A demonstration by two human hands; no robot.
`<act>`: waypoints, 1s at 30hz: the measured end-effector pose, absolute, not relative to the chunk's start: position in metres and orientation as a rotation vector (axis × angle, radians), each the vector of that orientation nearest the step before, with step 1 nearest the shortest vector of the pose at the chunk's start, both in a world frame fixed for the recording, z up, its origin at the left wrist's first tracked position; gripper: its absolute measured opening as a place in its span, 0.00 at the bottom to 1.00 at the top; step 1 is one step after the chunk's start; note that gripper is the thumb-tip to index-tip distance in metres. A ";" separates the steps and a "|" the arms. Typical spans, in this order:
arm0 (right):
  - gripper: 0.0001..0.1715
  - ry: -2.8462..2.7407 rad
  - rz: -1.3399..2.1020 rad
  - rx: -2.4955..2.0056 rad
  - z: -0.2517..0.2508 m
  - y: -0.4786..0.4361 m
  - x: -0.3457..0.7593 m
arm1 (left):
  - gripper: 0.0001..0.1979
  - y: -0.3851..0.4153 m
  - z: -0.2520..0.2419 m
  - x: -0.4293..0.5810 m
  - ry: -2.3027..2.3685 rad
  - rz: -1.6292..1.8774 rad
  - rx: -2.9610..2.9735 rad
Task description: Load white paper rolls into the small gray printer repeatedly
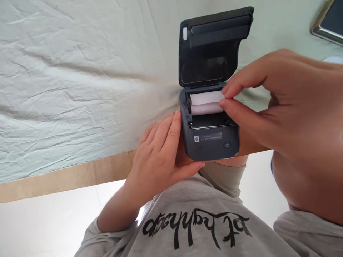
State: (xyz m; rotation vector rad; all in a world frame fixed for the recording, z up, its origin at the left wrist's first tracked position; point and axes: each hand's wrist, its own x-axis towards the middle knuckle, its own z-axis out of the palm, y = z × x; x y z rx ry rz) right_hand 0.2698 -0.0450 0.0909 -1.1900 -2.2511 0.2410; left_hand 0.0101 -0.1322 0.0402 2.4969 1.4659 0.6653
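A small dark label printer [211, 142] sits at the table's front edge with its lid [209, 46] raised and tilted back. Inside its bay lies a white paper roll [205, 103]. My right hand [284, 96] comes in from the right, thumb and forefinger pinching the right end of the roll. At the printer's left side, my left hand [160, 146] rests with fingers stretched out, the forefinger against the casing and the thumb along the front lower edge. A power button and a small printed label show on the printer's front panel.
A pale, creased cloth [80, 78] covers most of the table, whose bare wooden edge [80, 175] runs along the front. At the top right, a dark object with a shiny metallic rim [318, 30] is partly in view. A white thing [333, 59] shows beside my right wrist.
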 end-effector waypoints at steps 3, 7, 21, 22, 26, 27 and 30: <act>0.00 -2.392 0.303 -1.226 0.096 -0.032 0.268 | 0.47 -0.131 0.041 0.009 1.457 0.650 2.479; 0.04 -2.493 0.371 -1.225 0.097 -0.016 0.263 | 0.47 -0.131 0.042 0.009 1.441 0.635 2.481; 0.04 -2.508 0.425 -1.263 0.093 -0.013 0.272 | 0.49 -0.132 0.041 0.008 1.450 0.663 2.472; 0.03 -2.499 0.425 -1.244 0.093 -0.013 0.272 | 0.49 -0.132 0.041 0.008 1.449 0.669 2.474; 0.06 -2.420 0.407 -1.182 0.102 -0.028 0.269 | 0.48 -0.132 0.040 0.009 1.430 0.678 2.482; 0.07 -2.388 0.403 -1.175 0.104 -0.034 0.269 | 0.48 -0.132 0.040 0.009 1.425 0.683 2.480; 0.09 -2.263 0.460 -1.169 0.106 -0.055 0.272 | 0.53 -0.132 0.039 0.008 1.413 0.740 2.472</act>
